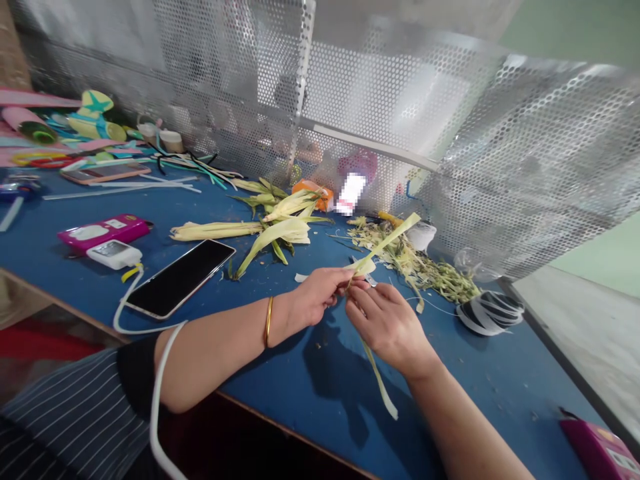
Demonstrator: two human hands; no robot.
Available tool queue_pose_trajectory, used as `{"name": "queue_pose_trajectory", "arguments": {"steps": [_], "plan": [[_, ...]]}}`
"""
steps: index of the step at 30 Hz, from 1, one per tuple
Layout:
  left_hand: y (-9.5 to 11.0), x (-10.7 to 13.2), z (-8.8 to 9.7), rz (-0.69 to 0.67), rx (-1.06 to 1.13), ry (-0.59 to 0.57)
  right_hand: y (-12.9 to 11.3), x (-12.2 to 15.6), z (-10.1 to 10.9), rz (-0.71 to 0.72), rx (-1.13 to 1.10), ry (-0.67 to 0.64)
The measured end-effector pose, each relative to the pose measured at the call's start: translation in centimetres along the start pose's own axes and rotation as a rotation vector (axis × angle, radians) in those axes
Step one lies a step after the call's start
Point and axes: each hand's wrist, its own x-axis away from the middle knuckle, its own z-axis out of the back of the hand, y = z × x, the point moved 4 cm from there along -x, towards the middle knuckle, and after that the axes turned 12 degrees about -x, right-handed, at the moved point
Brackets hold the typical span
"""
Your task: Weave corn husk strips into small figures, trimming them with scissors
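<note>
Where the two hands meet above the bench (300, 380), both close on one pale green leaf strip (395, 233). The left hand (320, 293) pinches the strip between thumb and fingertips. The right hand (387, 323) touches it just beside that pinch, fingers curled around the strip, so each grip is clenched on the same piece. A small grey item shows between the fingers; it cannot be identified.

From the grip, the strip runs up and away to a free tip over the bench. Its other end hangs down from under the right hand and trails toward the near edge. The strip lies flat in the pinch, with no twist visible.

For good handling, judged from this posture:
- Hold the two grips close together so the short span between them stays taut.
- Support the strip on its flat face, not its edge, to avoid splitting it along the grain.
- Let the long ends hang free; do not trap them under the wrists.

Beyond the grip and slightly to its right lies a pile of trimmings (430, 270). Beyond and to its left lies a bundle of whole leaves (280, 227). A black phone (183, 277) rests well to the left, face up. A striped roll (490, 312) sits to the right, near a perforated screen (500, 167) that closes the far side.
</note>
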Motion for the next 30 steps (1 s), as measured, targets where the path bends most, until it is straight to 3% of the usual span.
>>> {"name": "queue_pose_trajectory", "arguments": {"steps": [3,6,9,11,17,26,30], "plan": [[0.1,0.0,0.1,0.044,0.094,0.021,0.3,-0.1,0.1,-0.055,-0.074,0.052],[0.6,0.1,0.2,-0.003,0.121,0.043,1.0,0.1,0.7,-0.156,-0.227,0.207],[0.7,0.2,0.0,-0.065,0.078,0.017,2.3,0.7,1.0,-0.386,-0.241,0.374],[0.5,0.2,-0.2,-0.056,0.064,-0.016,3.1,1.1,0.8,-0.533,-0.232,0.416],[-0.1,0.1,-0.4,0.009,0.100,-0.063,4.2,1.2,-0.5,-0.600,-0.437,0.364],[0.4,0.5,-0.5,-0.063,0.019,-0.074,4.6,1.5,0.1,-0.541,-0.430,0.328],[0.5,0.7,-0.7,-0.022,0.038,-0.106,4.9,2.1,0.0,-0.717,-0.457,0.354]]}}
